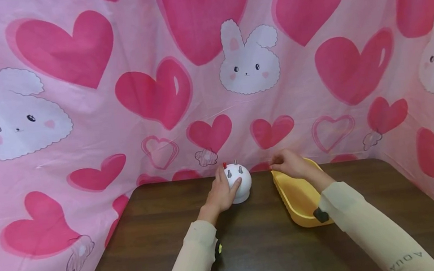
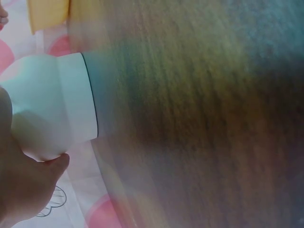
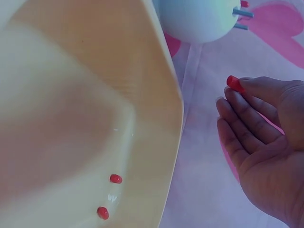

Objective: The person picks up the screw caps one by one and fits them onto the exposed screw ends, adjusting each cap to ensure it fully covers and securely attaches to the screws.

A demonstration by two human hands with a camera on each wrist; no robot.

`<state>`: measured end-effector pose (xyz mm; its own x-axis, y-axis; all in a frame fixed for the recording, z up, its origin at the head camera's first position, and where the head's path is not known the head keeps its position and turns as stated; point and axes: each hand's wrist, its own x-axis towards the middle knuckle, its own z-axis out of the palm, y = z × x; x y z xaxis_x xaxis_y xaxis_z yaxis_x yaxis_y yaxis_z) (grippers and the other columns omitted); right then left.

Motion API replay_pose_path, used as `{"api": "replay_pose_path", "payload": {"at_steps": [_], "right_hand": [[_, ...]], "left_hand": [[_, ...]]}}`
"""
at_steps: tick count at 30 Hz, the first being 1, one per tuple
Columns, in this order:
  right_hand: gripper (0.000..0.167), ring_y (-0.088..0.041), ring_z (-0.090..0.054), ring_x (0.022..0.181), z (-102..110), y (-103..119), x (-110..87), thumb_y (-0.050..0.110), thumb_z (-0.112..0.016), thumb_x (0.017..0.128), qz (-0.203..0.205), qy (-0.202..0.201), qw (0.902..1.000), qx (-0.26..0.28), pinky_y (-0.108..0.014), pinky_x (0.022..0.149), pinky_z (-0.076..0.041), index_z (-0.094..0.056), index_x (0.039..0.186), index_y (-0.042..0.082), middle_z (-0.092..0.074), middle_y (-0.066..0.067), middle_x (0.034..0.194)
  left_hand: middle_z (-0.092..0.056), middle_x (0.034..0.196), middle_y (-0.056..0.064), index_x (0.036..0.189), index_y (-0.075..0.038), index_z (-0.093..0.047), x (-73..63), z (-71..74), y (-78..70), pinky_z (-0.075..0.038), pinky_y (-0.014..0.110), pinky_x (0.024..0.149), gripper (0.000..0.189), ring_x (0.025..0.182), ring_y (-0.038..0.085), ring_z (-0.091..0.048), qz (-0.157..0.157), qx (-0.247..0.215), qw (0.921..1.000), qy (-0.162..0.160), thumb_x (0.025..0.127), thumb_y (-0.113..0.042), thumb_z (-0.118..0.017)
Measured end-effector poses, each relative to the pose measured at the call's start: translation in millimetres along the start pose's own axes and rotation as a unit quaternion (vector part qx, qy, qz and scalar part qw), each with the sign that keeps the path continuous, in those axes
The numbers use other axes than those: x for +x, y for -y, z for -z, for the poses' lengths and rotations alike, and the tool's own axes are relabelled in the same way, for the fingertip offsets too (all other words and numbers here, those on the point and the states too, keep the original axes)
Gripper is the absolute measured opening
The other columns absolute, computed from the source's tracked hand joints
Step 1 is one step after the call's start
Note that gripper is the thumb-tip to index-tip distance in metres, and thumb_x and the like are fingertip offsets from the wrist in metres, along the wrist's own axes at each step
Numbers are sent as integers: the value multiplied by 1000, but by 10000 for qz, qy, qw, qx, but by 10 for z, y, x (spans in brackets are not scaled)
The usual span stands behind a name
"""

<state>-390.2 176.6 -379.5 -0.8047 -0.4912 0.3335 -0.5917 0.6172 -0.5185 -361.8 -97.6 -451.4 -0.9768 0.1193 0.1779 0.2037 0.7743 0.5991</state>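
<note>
A white ball-shaped object on a short round base [image 1: 246, 182] stands on the table, with several metal pegs [image 1: 240, 169] sticking up from its top. One peg carries a small red cap [image 1: 224, 165]. My left hand [image 1: 218, 195] holds the ball from its left side, thumb across the front; in the left wrist view its fingers are mostly out of frame. Between thumb and fingertip my right hand [image 3: 261, 118] pinches another small red cap [image 3: 234, 83], near the far end of the yellow tray [image 1: 297, 221]. Two red caps [image 3: 116, 178] lie inside that tray.
The dark wooden table [image 1: 166, 250] ends at the back against a pink cloth [image 1: 149, 112] printed with hearts and rabbits. The tray stands right of the ball, with a gap between them, and its raised rim passes under my right forearm.
</note>
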Motion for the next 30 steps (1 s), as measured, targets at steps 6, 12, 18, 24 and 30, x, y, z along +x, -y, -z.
{"api": "replay_pose_path", "payload": {"at_steps": [6,12,18,24,30], "right_hand": [[6,-18,-65,76,-13,87,27,6,-73,92,-109,-81,9999,-52,-35,75,-56,-74,91,1,-73,-6,83],[7,-19,-64,77,-27,143,49,9,-73,93,-104,-33,9999,56,-36,75,-58,-75,94,2,-73,-4,85],[8,-17,-64,76,-57,236,87,13,-75,93,-38,-225,9997,-29,-34,74,-57,-75,92,5,-72,0,83],[4,-17,-65,78,-81,313,119,14,-76,92,57,-356,9993,-6,-36,76,-59,-76,92,10,-72,1,84],[7,-19,-66,83,-116,366,141,14,-76,92,-202,-304,9992,175,-35,77,-61,-77,99,13,-73,-1,91]], "left_hand": [[-26,159,18,162,-7,-6,10,5,-3,-41,62,109,94,137,39,-42,-39,-1,10000,-11,99,-57,-55],[-26,160,18,162,-7,-7,3,14,-18,-41,61,110,93,138,38,-41,-65,-40,10000,-26,99,-56,-54],[-23,161,18,162,-5,-7,9,18,-12,-41,62,110,94,139,39,-40,-68,-62,10000,-14,99,-56,-55],[-20,164,17,162,-6,-5,20,22,-13,-39,61,111,95,141,39,-38,-2,-58,10000,40,99,-58,-54],[-19,165,17,162,-5,-5,21,12,-12,-39,62,112,95,142,39,-38,4,-51,10000,40,100,-57,-54]]}}
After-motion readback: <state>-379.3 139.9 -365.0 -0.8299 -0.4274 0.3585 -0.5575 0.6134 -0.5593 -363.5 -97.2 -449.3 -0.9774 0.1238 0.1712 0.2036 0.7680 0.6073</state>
